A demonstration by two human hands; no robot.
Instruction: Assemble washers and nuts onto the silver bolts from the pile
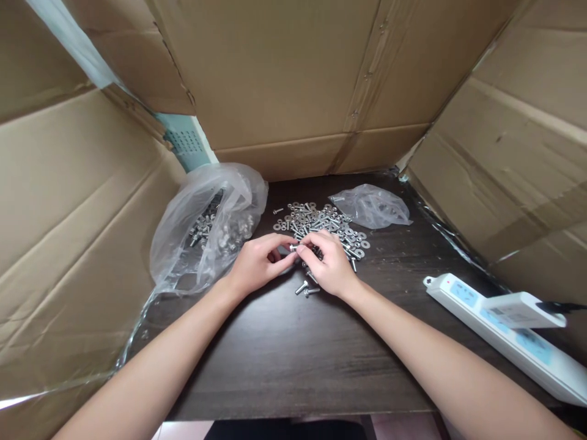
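Note:
My left hand [260, 261] and my right hand [331, 264] meet over the dark tabletop, thumb and forefinger of each pinched at a small silver bolt [293, 248]. Fingers partly cover it, so I cannot tell whether a nut or washer sits on its shank. Just beyond the hands spreads a loose pile of metal bolts, nuts and flat washers [310, 215]. On the near side of my right hand lie a few separate bolts [301, 288].
A clear plastic bag [172, 244] holding metal fasteners stands at left. A smaller plastic bag [373, 208] lies behind right. A white power strip [499, 342] with a plugged-in charger [523, 310] runs along the right. Cardboard walls [284, 73] enclose the table's back and sides.

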